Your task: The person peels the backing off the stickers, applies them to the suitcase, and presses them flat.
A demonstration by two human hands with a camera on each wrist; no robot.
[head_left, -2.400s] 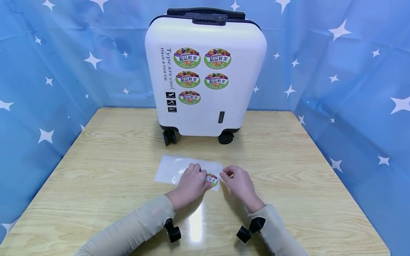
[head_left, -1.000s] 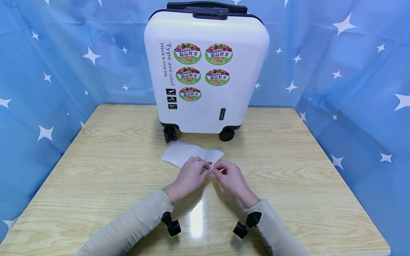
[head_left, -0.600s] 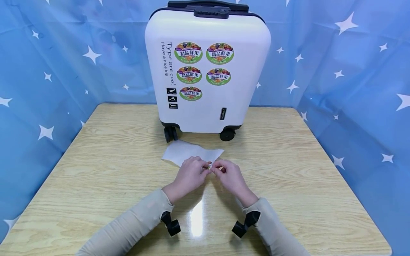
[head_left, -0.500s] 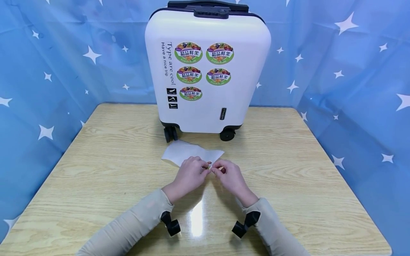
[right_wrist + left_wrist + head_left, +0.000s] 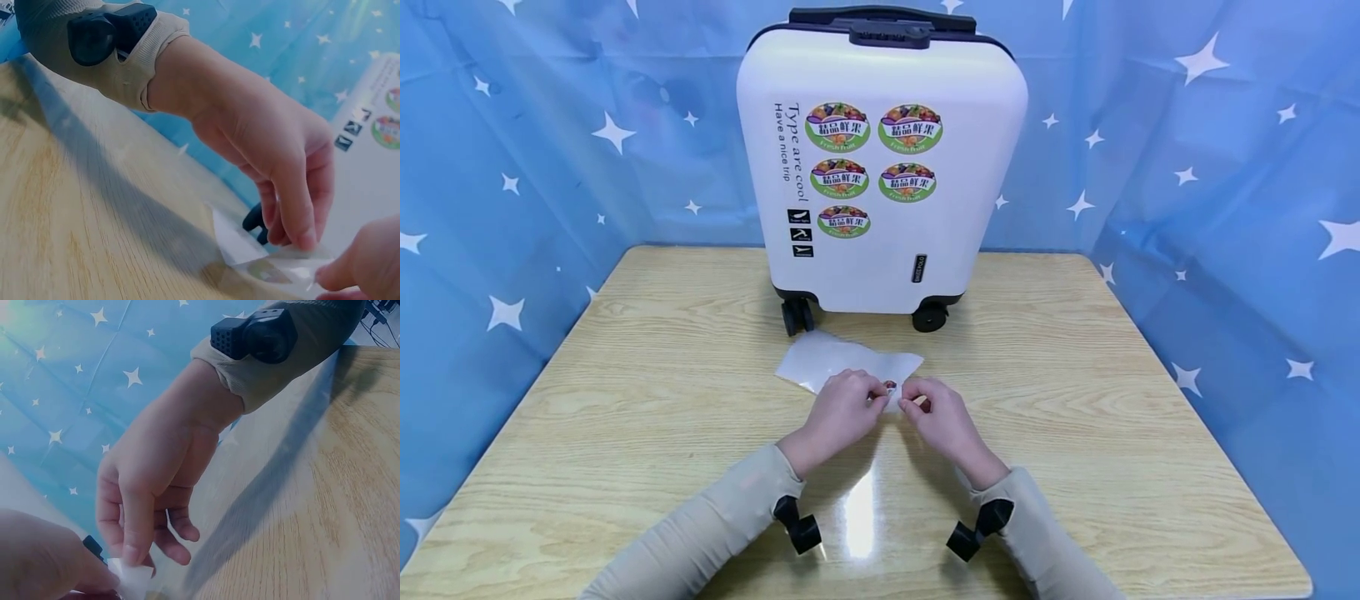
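In the head view, a translucent white sticker sheet lies in front of the suitcase, its near right end raised and bent. My left hand pinches this end between thumb and fingers, beside a small colourful sticker that the fingers mostly cover. The right hand pinches the sheet's right edge, its fingertips close to the left ones. In the left wrist view, the right thumb presses the white sheet. The left thumb holds the film in the right wrist view, where the sticker shows through it.
A white suitcase with a black handle stands at the back of the wooden table. Several oval fruit stickers are on its front in two columns. A blue star-patterned curtain surrounds the table.
The sheet has gone from flat to bent up at its near end and shifted towards the suitcase. My right hand has moved left onto its edge. Lately the fingertips part slightly.
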